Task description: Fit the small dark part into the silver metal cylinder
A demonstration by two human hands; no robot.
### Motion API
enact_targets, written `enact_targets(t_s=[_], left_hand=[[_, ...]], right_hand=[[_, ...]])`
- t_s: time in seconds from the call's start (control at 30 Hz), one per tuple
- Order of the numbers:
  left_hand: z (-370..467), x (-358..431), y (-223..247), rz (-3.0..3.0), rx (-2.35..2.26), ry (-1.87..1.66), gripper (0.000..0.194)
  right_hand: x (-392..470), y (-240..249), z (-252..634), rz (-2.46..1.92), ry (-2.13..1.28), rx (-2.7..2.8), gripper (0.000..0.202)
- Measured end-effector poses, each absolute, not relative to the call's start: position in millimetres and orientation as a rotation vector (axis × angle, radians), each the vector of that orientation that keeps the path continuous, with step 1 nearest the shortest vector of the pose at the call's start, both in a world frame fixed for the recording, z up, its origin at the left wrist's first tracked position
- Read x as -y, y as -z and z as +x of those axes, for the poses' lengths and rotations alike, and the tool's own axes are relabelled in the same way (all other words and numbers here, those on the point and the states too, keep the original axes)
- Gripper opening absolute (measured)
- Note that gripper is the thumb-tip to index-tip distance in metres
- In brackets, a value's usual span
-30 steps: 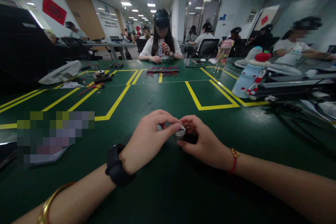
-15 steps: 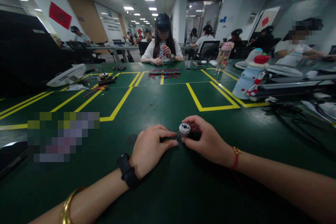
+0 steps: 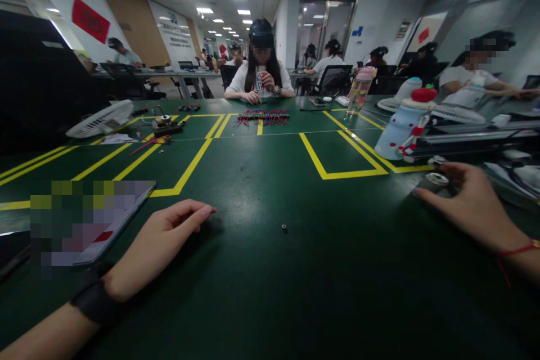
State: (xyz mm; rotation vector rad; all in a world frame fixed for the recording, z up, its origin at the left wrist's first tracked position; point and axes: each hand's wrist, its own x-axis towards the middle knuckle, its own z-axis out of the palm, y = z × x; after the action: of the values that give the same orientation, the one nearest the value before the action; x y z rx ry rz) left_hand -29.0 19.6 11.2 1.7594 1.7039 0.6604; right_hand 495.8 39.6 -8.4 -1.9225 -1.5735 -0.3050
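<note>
My right hand (image 3: 475, 202) is at the right, its thumb and fingers around a small silver metal cylinder (image 3: 437, 180) near the cables. Over the table's left part, my left hand (image 3: 169, 230) has its fingers and thumb pressed together near a phone-like flat object (image 3: 126, 225), partly pixelated; whether anything tiny is between the fingertips cannot be made out. A tiny ring-shaped metal part (image 3: 284, 227) lies alone on the green table (image 3: 253, 292) between my hands.
Across the table (image 3: 270, 163) sits a person holding a can. Red and blue wired parts (image 3: 264, 117) lie in front of them. A blue bottle (image 3: 394, 132), a pink-lidded bottle (image 3: 360, 93) and metal rails stand right; a white fan (image 3: 103, 119) lies left.
My right hand has carried the metal cylinder far to the right. My left hand has moved left, away from the tiny ring part, which now shows on the table.
</note>
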Motion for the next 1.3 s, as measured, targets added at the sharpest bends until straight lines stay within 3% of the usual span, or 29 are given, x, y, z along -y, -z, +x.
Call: enact_targets(t_s=[0.1,0.2,0.27,0.4,0.57,0.73,0.87,1.3], left_hand=[[-23.4,-18.1,-13.9,1.759,-1.714,-0.641,0.039],[-22.5,-17.7,-14.9,1.759,-1.707,-0.621,0.038],[-24.6,-18.3,-12.9,1.772,-1.704,-0.617,0.037],[-30.2,-21.5,-5.7,1.796,-1.672,-0.634,0.035],[-29.8,-23.5,-3.3,1.799,-1.671,-0.656,0.036],[-27.2,-22.1,-6.7,1.736,-1.701,-0.660,0.037],[-28.4,-20.5,-7.8,1.699,-1.705,-0.637,0.035],[-33.9,-22.9,0.0,1.671,-1.725,-0.613,0.034]], right_hand=[[-35.6,-2.0,438.1,-1.595,0.581,1.841,0.073],[-31.9,-5.1,354.8,-1.281,0.084,2.236,0.045],[-31.5,-0.8,305.0,-1.160,-0.218,2.373,0.046],[-35.8,4.4,262.2,-1.077,-0.288,2.507,0.023],[-39.8,-19.9,330.9,-1.276,-0.075,2.261,0.023],[-44.8,-42.8,447.3,-1.951,0.459,1.894,0.030],[-49.3,-43.7,501.6,-2.385,0.275,1.790,0.034],[-50.0,-42.7,516.1,-2.447,0.239,1.729,0.052]])
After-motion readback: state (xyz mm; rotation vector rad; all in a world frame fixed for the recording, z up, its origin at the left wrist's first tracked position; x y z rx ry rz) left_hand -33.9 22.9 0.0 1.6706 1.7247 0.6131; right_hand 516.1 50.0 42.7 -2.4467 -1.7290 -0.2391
